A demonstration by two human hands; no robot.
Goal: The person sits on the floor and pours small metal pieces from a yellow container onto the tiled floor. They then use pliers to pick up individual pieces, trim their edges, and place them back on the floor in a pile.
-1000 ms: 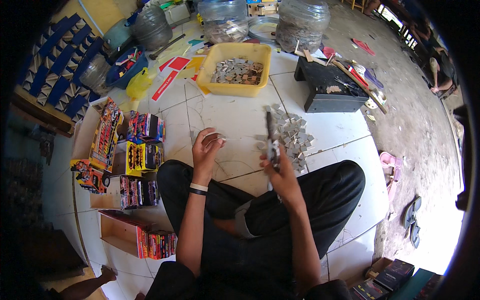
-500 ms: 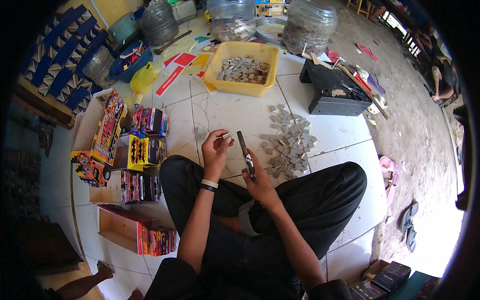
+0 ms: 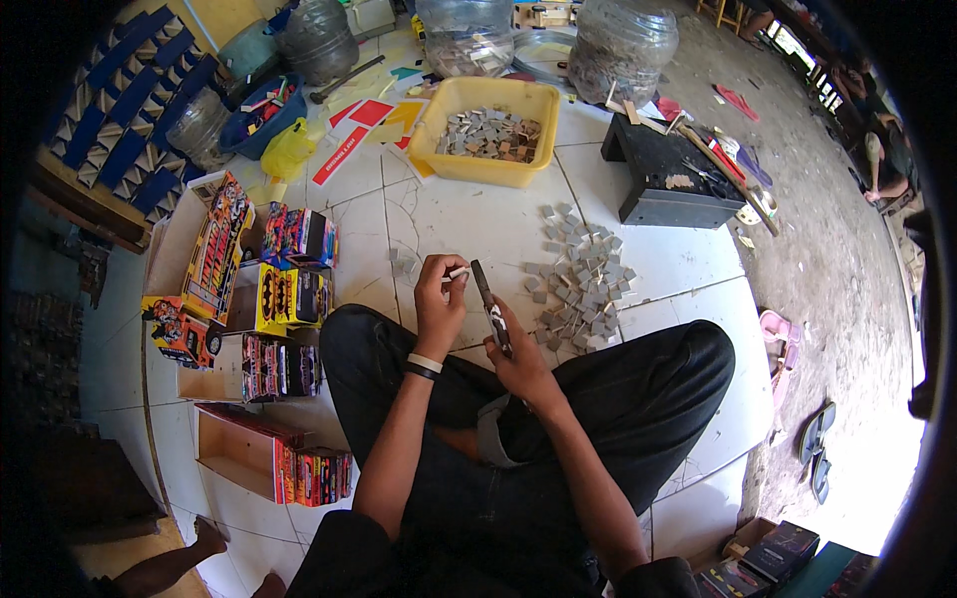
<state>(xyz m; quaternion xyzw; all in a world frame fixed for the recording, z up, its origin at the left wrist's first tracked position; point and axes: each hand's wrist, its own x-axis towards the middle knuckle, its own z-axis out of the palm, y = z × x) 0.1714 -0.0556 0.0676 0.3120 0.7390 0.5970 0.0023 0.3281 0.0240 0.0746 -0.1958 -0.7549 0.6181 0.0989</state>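
Observation:
My left hand [image 3: 440,304] pinches a small pale piece [image 3: 456,274] between thumb and fingers. Its end meets or nearly meets the upper part of a long, dark, flat bar-like tool [image 3: 488,296]. Wrapped around the lower end of that tool is my right hand [image 3: 522,365], which holds it tilted upward; light marks show on the grip. Whether the tool is a file or a blade I cannot tell. To the right of both hands spreads a heap of small grey square pieces [image 3: 581,279], several with thin pale sticks. A few similar pieces [image 3: 402,261] lie left of my left hand.
Ahead stands a yellow basin [image 3: 426,161] holding many small squares. Colourful boxes [image 3: 299,299] line the left side. A low black stool [image 3: 670,199] with tools on it is at the right. Large plastic containers [image 3: 622,50] stand at the back, and sandals [image 3: 815,439] lie right.
My left wrist has turned and the hand has shifted slightly right, bringing the small piece closer to the tool. The right hand keeps its grip with little movement.

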